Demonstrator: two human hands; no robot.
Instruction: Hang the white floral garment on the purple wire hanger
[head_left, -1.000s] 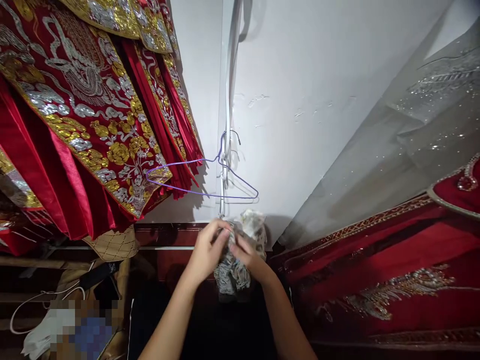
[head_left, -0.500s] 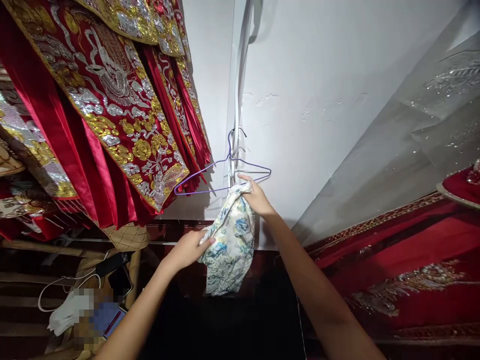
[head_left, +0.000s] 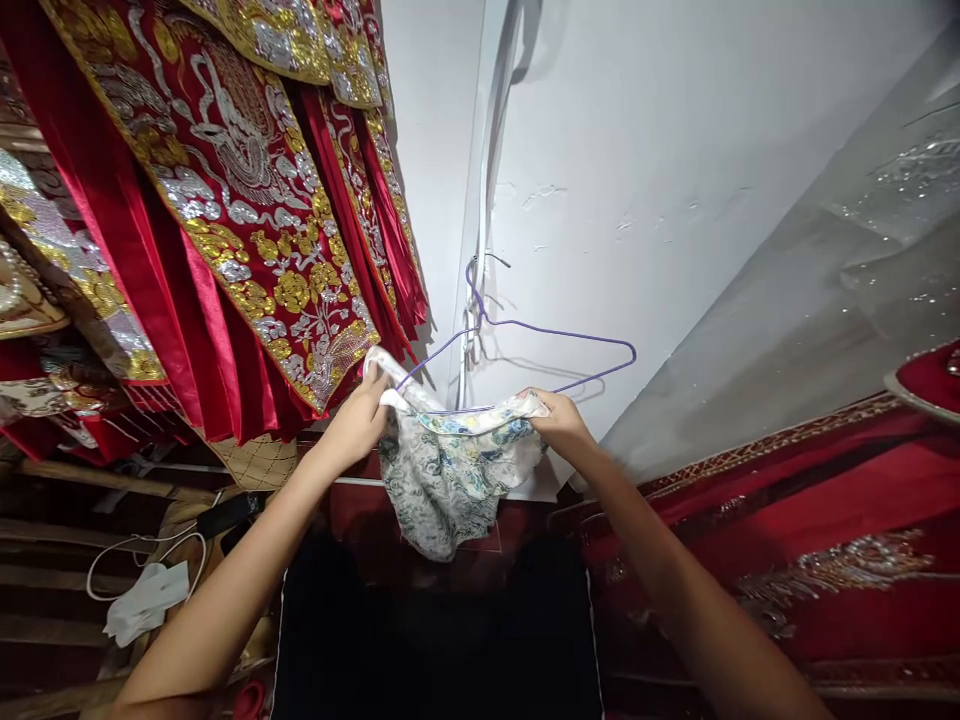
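Observation:
A white garment [head_left: 450, 470] with a blue, green and yellow floral print hangs between my two hands, its upper edge stretched sideways. My left hand [head_left: 364, 415] grips its left upper corner, fingers closed on the cloth. At the other corner, my right hand [head_left: 559, 418] pinches the edge. A purple wire hanger [head_left: 555, 328] is hooked on a white upright strip [head_left: 491, 130] at the wall. The hanger's left shoulder passes behind the garment's raised left corner, and the cloth covers part of its lower bar. Whether the left corner is over the hanger's end I cannot tell.
Red costumes [head_left: 277, 230] with gold and silver embroidery hang at the left. More red beaded cloth [head_left: 840, 520] and a sheer glittery fabric [head_left: 900, 240] are on the right. A slatted wooden chair [head_left: 45, 580] at lower left bears a white cable and tissue [head_left: 146, 600].
My left hand has risen to the garment's upper left corner, and my right hand has moved right and down. The garment is now spread wide, and the hanger has turned to face me more.

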